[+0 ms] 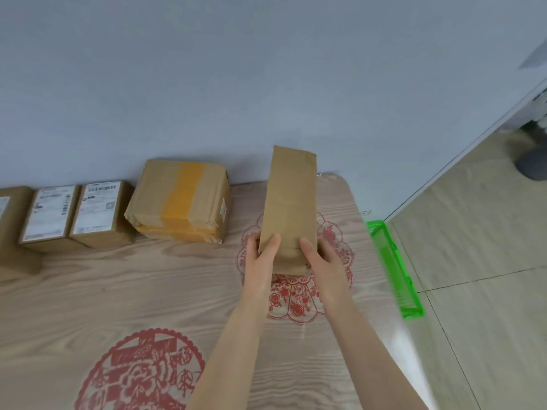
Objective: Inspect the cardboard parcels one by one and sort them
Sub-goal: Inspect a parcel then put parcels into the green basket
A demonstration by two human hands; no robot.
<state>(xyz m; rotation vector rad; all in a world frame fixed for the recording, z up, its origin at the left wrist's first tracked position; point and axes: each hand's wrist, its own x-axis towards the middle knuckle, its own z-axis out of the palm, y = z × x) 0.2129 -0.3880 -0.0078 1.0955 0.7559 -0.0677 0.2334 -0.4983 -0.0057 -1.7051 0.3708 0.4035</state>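
A long plain cardboard parcel point(288, 202) is held above the table, its far end tipped up toward the wall. My left hand point(262, 261) grips its near left corner and my right hand point(324, 261) grips its near right corner, thumbs on top. A bigger parcel with a yellow tape band point(180, 199) sits against the wall to the left. Further left stand two small parcels with white labels point(48, 216) point(99, 208), and another brown parcel point(13, 232) at the left edge.
The table point(118, 291) is wood-grain with red paper-cut patterns. A green plastic basket point(395, 267) stands on the tiled floor beyond the table's right edge. A grey wall runs along the back.
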